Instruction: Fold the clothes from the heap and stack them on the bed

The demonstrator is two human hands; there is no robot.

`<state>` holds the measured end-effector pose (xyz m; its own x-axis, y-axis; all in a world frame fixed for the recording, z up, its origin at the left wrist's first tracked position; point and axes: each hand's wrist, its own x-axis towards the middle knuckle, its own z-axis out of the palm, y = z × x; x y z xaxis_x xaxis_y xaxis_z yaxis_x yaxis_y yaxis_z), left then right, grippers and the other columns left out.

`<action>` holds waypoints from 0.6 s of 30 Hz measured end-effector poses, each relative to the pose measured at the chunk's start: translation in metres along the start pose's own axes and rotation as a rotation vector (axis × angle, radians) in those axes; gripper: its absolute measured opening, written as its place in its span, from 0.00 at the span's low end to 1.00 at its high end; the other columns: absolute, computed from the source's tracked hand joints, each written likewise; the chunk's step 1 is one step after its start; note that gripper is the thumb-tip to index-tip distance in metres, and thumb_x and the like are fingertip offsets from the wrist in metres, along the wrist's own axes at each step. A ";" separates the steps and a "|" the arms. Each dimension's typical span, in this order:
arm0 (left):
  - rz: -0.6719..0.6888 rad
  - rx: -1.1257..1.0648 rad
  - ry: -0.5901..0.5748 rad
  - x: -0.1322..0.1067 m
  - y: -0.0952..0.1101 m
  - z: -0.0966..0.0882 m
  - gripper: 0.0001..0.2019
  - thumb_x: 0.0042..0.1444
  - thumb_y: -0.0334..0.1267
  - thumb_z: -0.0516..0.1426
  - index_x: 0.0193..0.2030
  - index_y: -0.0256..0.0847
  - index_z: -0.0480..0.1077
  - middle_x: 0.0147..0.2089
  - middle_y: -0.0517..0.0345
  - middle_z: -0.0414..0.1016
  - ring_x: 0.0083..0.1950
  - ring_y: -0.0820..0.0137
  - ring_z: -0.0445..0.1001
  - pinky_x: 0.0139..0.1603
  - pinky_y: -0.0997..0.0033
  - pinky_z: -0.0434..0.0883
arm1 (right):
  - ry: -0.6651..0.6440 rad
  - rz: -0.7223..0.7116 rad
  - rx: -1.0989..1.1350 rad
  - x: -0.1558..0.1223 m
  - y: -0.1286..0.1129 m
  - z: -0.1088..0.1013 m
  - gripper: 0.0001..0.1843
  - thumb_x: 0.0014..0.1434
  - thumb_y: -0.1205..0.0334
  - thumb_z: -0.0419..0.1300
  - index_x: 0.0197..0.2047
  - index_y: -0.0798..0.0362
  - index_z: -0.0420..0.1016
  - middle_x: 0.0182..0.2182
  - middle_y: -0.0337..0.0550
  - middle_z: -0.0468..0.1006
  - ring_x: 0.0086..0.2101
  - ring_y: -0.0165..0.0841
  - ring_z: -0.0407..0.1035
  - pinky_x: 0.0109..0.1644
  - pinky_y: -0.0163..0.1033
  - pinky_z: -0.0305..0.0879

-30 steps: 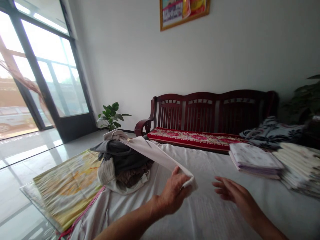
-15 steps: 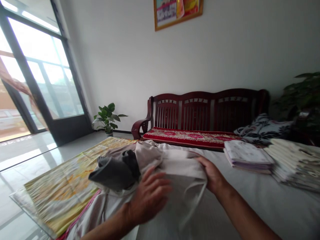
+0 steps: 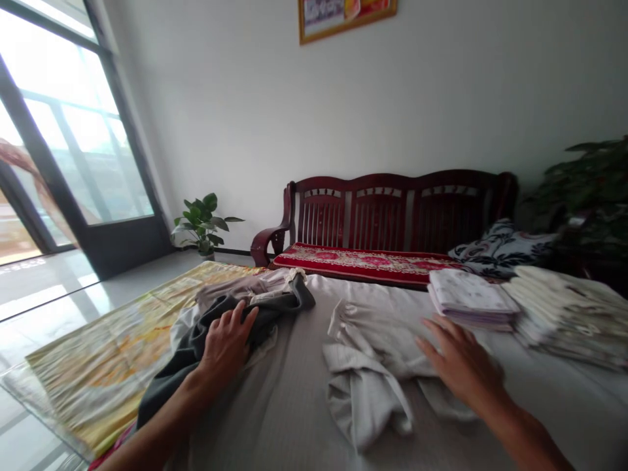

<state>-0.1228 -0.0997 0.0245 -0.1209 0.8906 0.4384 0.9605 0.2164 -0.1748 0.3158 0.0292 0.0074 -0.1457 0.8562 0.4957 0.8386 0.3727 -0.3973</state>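
A crumpled light grey garment (image 3: 367, 386) with a gathered edge lies on the grey sheet (image 3: 275, 418) in front of me. My right hand (image 3: 461, 366) is over its right part, fingers apart and holding nothing; whether it touches the cloth I cannot tell. On the left, my left hand (image 3: 228, 337) rests on a dark grey garment (image 3: 171, 376), its fingers spread and not gripping. Beyond that lie more crumpled clothes, among them a pale mauve piece (image 3: 230, 288).
Two folded stacks stand at the right: white and lilac cloth (image 3: 471, 297), and cream cloth (image 3: 564, 314). A yellow patterned cloth (image 3: 98, 353) covers the left side. Behind stands a dark red wooden bench (image 3: 373, 216) with a patterned cushion (image 3: 505, 248). A potted plant (image 3: 203, 222) is near the glass door.
The light grey garment has left my right hand and now lies on the sheet. My hands have moved apart, the left onto the dark grey garment, which is more spread out.
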 end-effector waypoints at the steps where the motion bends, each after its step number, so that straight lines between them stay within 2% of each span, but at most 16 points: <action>1: -0.006 -0.004 -0.070 0.006 -0.003 -0.005 0.28 0.53 0.25 0.58 0.62 0.43 0.71 0.60 0.42 0.74 0.57 0.50 0.72 0.53 0.54 0.70 | -0.140 -0.032 0.120 -0.005 -0.017 0.003 0.25 0.59 0.44 0.51 0.52 0.48 0.77 0.56 0.53 0.77 0.58 0.55 0.68 0.65 0.60 0.62; 3: 0.012 -0.045 -0.143 0.017 -0.009 -0.015 0.23 0.56 0.24 0.53 0.56 0.42 0.75 0.49 0.49 0.79 0.50 0.55 0.74 0.46 0.61 0.70 | -0.379 0.007 0.309 -0.016 -0.046 0.011 0.27 0.61 0.42 0.52 0.57 0.44 0.75 0.57 0.47 0.78 0.58 0.50 0.70 0.64 0.55 0.65; 5: 0.017 -0.099 -0.123 0.029 -0.021 -0.027 0.19 0.58 0.26 0.52 0.52 0.43 0.76 0.47 0.54 0.79 0.50 0.57 0.74 0.46 0.65 0.69 | -0.502 -0.002 0.384 -0.027 -0.063 0.022 0.31 0.58 0.44 0.57 0.62 0.45 0.72 0.61 0.46 0.75 0.60 0.50 0.68 0.65 0.54 0.63; 6: -0.006 -0.117 -0.094 0.036 -0.029 -0.034 0.18 0.58 0.28 0.52 0.52 0.44 0.76 0.49 0.55 0.79 0.51 0.57 0.74 0.47 0.65 0.68 | -0.528 -0.020 0.383 -0.031 -0.068 0.028 0.35 0.54 0.47 0.61 0.64 0.47 0.71 0.63 0.48 0.72 0.61 0.50 0.66 0.66 0.54 0.62; 8: -0.136 -0.118 -0.025 0.050 -0.051 -0.052 0.17 0.58 0.32 0.53 0.52 0.45 0.75 0.50 0.55 0.78 0.52 0.56 0.73 0.48 0.64 0.68 | -0.533 -0.071 0.358 -0.039 -0.071 0.040 0.38 0.49 0.57 0.62 0.65 0.49 0.70 0.64 0.49 0.71 0.62 0.49 0.66 0.66 0.53 0.61; 10: -0.265 -0.092 0.065 0.063 -0.078 -0.071 0.16 0.59 0.35 0.53 0.52 0.45 0.75 0.52 0.53 0.77 0.52 0.55 0.72 0.48 0.61 0.69 | -0.502 -0.109 0.369 -0.042 -0.070 0.048 0.36 0.46 0.64 0.58 0.62 0.49 0.74 0.60 0.49 0.75 0.58 0.46 0.69 0.63 0.49 0.64; 12: -0.344 -0.060 0.123 0.072 -0.106 -0.081 0.17 0.62 0.36 0.51 0.56 0.44 0.73 0.55 0.51 0.75 0.53 0.53 0.71 0.50 0.57 0.69 | -0.446 -0.132 0.438 -0.041 -0.069 0.048 0.32 0.45 0.68 0.53 0.54 0.48 0.80 0.52 0.47 0.80 0.53 0.43 0.73 0.59 0.47 0.67; 14: -0.433 -0.058 0.081 0.075 -0.131 -0.077 0.19 0.62 0.36 0.51 0.58 0.42 0.72 0.55 0.49 0.74 0.55 0.50 0.70 0.51 0.52 0.69 | -0.376 -0.125 0.550 -0.036 -0.070 0.039 0.26 0.45 0.68 0.52 0.44 0.48 0.83 0.47 0.46 0.82 0.50 0.42 0.75 0.58 0.46 0.67; 15: -0.487 -0.075 0.025 0.073 -0.141 -0.069 0.20 0.60 0.36 0.53 0.58 0.41 0.73 0.53 0.48 0.75 0.55 0.48 0.70 0.50 0.50 0.69 | -0.341 -0.103 0.618 -0.032 -0.070 0.031 0.21 0.47 0.66 0.52 0.40 0.48 0.83 0.45 0.46 0.83 0.49 0.42 0.75 0.58 0.46 0.67; 16: -0.537 -0.105 -0.049 0.069 -0.149 -0.057 0.19 0.58 0.35 0.55 0.56 0.39 0.74 0.49 0.47 0.76 0.54 0.47 0.71 0.49 0.49 0.69 | -0.308 -0.067 0.688 -0.028 -0.070 0.024 0.18 0.49 0.64 0.53 0.37 0.49 0.82 0.45 0.46 0.83 0.49 0.43 0.75 0.58 0.46 0.67; 18: -0.563 -0.173 -0.136 0.057 -0.162 -0.025 0.14 0.52 0.33 0.58 0.45 0.36 0.79 0.35 0.49 0.77 0.46 0.49 0.75 0.45 0.52 0.71 | -0.263 0.042 0.798 -0.020 -0.066 0.010 0.15 0.53 0.59 0.53 0.37 0.48 0.81 0.46 0.45 0.83 0.50 0.44 0.75 0.59 0.47 0.68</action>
<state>-0.2788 -0.0935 0.0999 -0.6423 0.7038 0.3034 0.7652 0.6111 0.2023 0.2581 -0.0087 0.0166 -0.3231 0.8935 0.3118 0.2379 0.3956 -0.8871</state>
